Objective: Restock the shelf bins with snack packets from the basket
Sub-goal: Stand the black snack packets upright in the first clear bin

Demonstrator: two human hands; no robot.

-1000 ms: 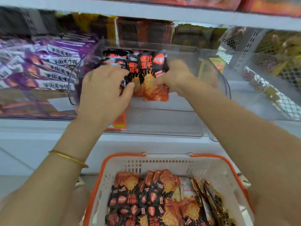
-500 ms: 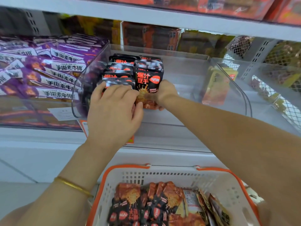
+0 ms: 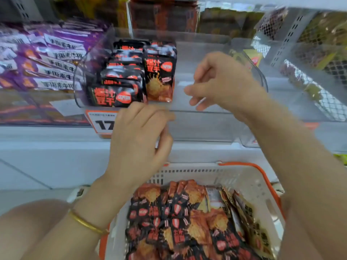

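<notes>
A clear plastic shelf bin (image 3: pixel 206 126) holds several black-and-orange snack packets (image 3: pixel 159 76) stacked at its left end. My left hand (image 3: pixel 139 139) hovers in front of the bin's front wall, fingers loosely curled, holding nothing. My right hand (image 3: pixel 219 81) is over the bin's bare middle, fingers relaxed and empty. Below, a white basket with an orange rim (image 3: pixel 249 177) holds several more of the same packets (image 3: pixel 180 218), plus some yellowish ones (image 3: pixel 253 228) at its right.
Purple snack packets (image 3: pixel 47 62) fill the bin to the left. A price tag (image 3: pixel 101 122) hangs on the shelf edge below the bin. Another clear bin with a yellow packet (image 3: pixel 255 59) and wire mesh racks (image 3: pixel 319 59) stand to the right.
Both hands let go of the packets, which now stand in the bin. The hands drew back toward me, the left one lower, the right one to the right.
</notes>
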